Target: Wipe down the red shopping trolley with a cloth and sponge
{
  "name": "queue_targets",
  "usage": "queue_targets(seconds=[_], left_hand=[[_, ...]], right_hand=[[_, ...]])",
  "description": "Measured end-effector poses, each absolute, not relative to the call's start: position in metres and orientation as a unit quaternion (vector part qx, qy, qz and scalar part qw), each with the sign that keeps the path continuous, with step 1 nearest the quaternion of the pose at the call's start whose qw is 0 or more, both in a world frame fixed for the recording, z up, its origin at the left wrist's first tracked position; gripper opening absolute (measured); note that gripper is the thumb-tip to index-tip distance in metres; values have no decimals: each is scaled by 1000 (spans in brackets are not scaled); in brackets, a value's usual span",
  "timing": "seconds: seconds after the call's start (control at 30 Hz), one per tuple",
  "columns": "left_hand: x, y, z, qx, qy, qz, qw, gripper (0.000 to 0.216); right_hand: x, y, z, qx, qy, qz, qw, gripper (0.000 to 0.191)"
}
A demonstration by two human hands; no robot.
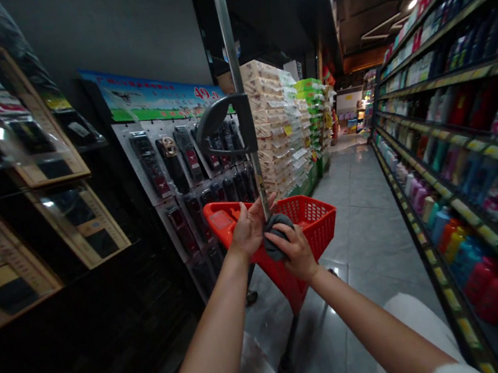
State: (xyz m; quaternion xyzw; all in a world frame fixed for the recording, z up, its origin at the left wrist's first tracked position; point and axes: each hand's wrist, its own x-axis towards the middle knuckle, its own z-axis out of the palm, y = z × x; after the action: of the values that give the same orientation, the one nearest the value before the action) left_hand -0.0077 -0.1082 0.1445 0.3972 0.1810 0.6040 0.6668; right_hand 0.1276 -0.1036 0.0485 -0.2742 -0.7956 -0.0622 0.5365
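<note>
A red plastic shopping basket [316, 221] on wheels stands in the aisle in front of me, with a tall metal pole [234, 69] rising from it and a grey handle [220, 122] at the top. My left hand [248, 227] is open, its palm turned toward the pole just above the basket's rim. My right hand [293, 252] is closed around a dark grey rolled cloth [275, 233], which it holds against the base of the pole. Both hands sit close together at the basket's near edge.
Left of me hang racks of dark packaged goods [188, 158] and wooden-framed displays [70, 221]. Stacked cartons [275, 125] stand further down the left. Long shelves of bottles [474, 176] line the right. The grey tiled floor [365, 206] runs ahead between them.
</note>
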Motion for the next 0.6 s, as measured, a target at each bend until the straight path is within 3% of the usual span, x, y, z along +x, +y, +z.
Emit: queue_targets(seconds=[0.07,0.3,0.5,0.6], left_hand=[[-8,-109,144,393,190,605,666,64],[-11,-107,144,359,160,617,682,61],[-11,-107,143,359,154,618,682,60],[-13,-106,141,365,155,615,681,61]], right_hand=[[126,-102,65,-273,-788,-66,548,54],[109,-79,199,-282,-743,-108,597,53],[112,-81,181,-244,-764,-139,582,51],[114,-71,204,-205,-746,-153,615,55]])
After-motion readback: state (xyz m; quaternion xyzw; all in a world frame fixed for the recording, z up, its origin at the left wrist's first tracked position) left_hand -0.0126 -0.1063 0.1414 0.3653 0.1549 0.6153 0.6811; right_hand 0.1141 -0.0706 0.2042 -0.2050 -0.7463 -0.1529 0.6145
